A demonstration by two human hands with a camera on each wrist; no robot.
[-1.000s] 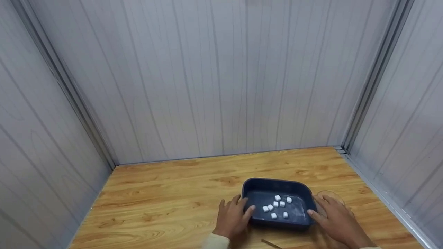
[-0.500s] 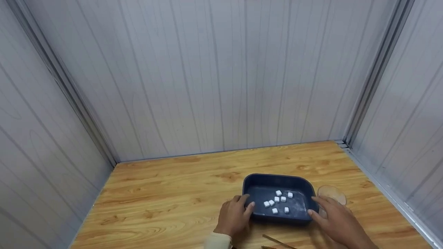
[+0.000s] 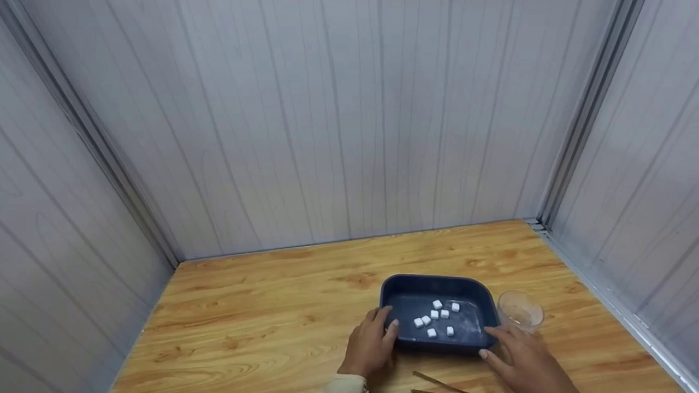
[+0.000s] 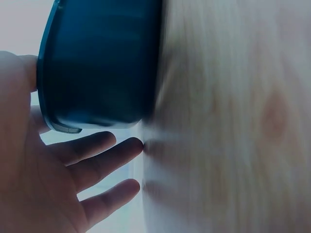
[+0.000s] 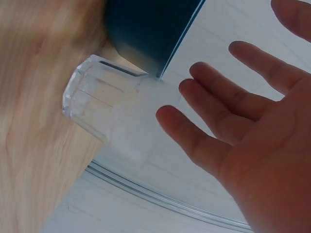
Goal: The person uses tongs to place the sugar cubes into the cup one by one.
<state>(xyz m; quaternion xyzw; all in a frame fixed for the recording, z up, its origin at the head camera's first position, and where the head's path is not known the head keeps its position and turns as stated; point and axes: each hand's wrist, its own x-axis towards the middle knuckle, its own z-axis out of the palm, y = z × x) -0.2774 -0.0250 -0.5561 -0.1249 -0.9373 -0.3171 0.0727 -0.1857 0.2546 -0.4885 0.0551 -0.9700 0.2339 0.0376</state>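
A dark blue rectangular baking dish (image 3: 437,339) sits on the wooden table, with several small white cubes (image 3: 434,315) scattered on its floor. At its left end my left hand (image 3: 368,341) rests, thumb and index finger at the rim. In the left wrist view the other fingers (image 4: 104,165) spread straight below the dish, tips at the table. My right hand (image 3: 527,360) is by the near right corner, its fingers extended; the right wrist view shows them apart from the dish (image 5: 146,29). Just beyond that hand a clear faceted glass (image 3: 520,311) stands upright.
Thin brown sticks (image 3: 437,380), like chopsticks, lie near the front edge, partly out of frame. Pale panelled walls (image 3: 349,120) enclose the table (image 3: 262,305) at the back and both sides.
My right hand has drawn back from the dish's right end toward the near corner, uncovering more of the glass. My left hand and the cubes keep their places at the dish.
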